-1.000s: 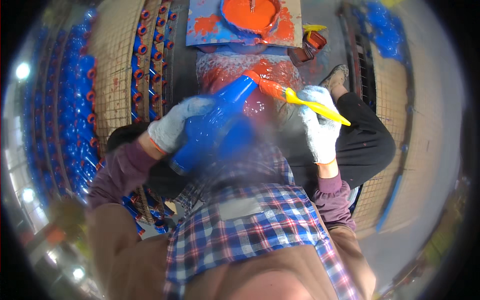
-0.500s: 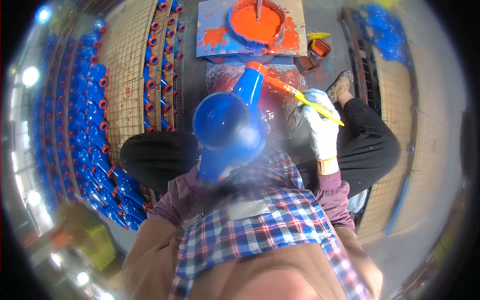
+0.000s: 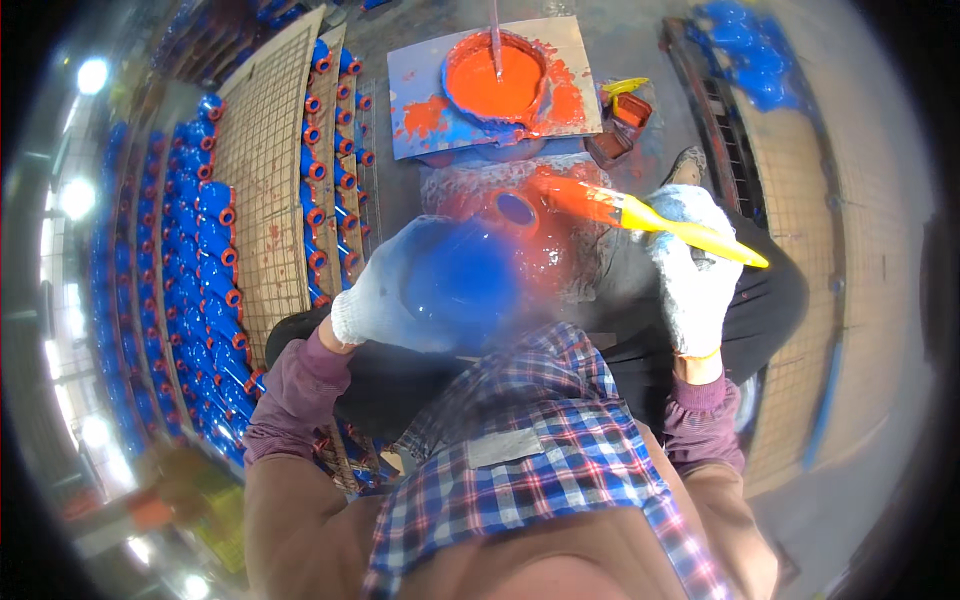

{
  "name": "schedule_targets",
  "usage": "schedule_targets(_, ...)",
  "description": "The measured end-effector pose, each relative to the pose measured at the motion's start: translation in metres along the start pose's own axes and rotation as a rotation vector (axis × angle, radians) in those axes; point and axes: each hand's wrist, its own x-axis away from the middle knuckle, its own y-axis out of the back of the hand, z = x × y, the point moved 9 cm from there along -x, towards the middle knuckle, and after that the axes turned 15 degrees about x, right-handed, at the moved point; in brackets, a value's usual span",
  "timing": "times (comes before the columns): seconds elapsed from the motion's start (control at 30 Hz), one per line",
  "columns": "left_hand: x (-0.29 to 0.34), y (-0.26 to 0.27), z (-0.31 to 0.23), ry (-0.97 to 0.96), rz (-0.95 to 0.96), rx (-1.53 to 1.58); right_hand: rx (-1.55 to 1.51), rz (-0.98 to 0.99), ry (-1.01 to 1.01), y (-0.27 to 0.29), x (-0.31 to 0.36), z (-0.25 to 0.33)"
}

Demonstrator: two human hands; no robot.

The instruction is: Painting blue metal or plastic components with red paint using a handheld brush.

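Note:
My left hand (image 3: 385, 285), in a white knit glove, is closed round a glossy blue pipe fitting (image 3: 465, 280) held above my lap. Blur softens the fitting's body, and some of my fingers are hidden by it. Its far end shows a round opening with an orange-red rim. My right hand (image 3: 690, 275), also gloved in white, grips a paintbrush (image 3: 655, 222) with a yellow handle. The brush's bristles, coated orange-red, point left and lie close to the rimmed end; whether they touch it I cannot tell.
Ahead, a bowl of orange-red paint (image 3: 470, 85) with a stick in it stands on a paint-stained board (image 3: 415, 80). Small red containers (image 3: 612, 148) sit to its right. Racks of blue fittings (image 3: 210, 250) line the left; boards (image 3: 800, 250) and more blue pieces (image 3: 750, 55) are at right.
The fitting has turned, so its wide mouth no longer faces up and my left hand now shows at its side. My right hand and the brush have moved right and nearer.

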Motion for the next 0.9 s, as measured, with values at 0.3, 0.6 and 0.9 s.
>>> schedule_targets(0.3,0.005,-0.012,-0.048,-0.566,-0.049,-0.751,0.207,-0.009,0.156,-0.012,0.017,0.025)
schedule_targets(0.6,-0.005,-0.018,-0.046,-0.379,-0.047,-1.2,0.105,0.041,-0.329,-0.034,-0.034,-0.063)
schedule_targets(0.9,-0.012,-0.003,-0.023,-0.101,0.048,-0.927,0.039,0.074,-0.16,-0.045,-0.002,-0.034)
